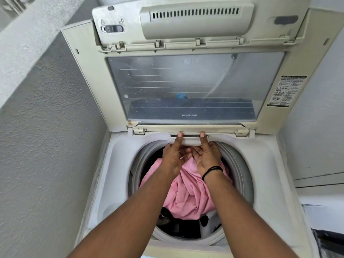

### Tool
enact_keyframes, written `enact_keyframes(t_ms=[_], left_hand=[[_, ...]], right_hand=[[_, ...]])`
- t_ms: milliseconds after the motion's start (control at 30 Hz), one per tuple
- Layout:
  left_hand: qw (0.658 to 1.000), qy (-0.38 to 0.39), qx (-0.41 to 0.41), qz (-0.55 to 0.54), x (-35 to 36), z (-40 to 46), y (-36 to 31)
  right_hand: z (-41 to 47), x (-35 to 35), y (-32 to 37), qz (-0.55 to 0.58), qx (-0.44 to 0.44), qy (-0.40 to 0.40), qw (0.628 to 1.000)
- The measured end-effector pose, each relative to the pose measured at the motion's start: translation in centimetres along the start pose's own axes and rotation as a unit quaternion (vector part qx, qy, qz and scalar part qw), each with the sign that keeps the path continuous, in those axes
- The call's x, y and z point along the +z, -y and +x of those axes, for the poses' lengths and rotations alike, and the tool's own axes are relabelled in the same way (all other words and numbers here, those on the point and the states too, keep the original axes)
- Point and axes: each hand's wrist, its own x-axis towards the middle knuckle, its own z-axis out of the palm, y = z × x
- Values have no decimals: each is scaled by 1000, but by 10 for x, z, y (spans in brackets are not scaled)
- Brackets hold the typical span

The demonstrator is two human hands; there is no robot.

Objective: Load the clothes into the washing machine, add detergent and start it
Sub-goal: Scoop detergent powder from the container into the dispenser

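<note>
Top-loader washer (pixel 104 175) with the lid (pixel 195 86) folded up and back, so the whole drum mouth is open from above. Both hands are at the far edge of the opening, right under the lid hinge. The left hand (pixel 174 157) and right hand (pixel 207 157) each have their thumb pressed on top of the small white drawer (pixel 186 140) that sits at the back rim, with the other fingers (pixel 186 152) curled in underneath it, so both are gripping that drawer from either side. There's a dark slot just behind the thumbs where the drawer meets the rim. The right wrist has a black band (pixel 212 171) on it.

The clothes are in the drum (pixel 240 164): a pink cloth (pixel 188 190) piled on top, reaching up nearly to the hands, with dark stuff (pixel 178 226) and a bit of white underneath at the near side (can't tell what those pieces are).

Room-wise it's tight. A rough grey wall (pixel 46 127) runs right along the washer's left edge, and another wall (pixel 316 118) sits close on the right. The forearms come in over the near rim and cross above the laundry.
</note>
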Motion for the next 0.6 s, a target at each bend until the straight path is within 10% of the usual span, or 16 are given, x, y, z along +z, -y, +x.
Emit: enact_keyframes(t_ms=[600], left_hand=[[995,-23,-78,64,-20,-51,5]], right_hand=[[-51,-35,-5,-93,60,-18,994]])
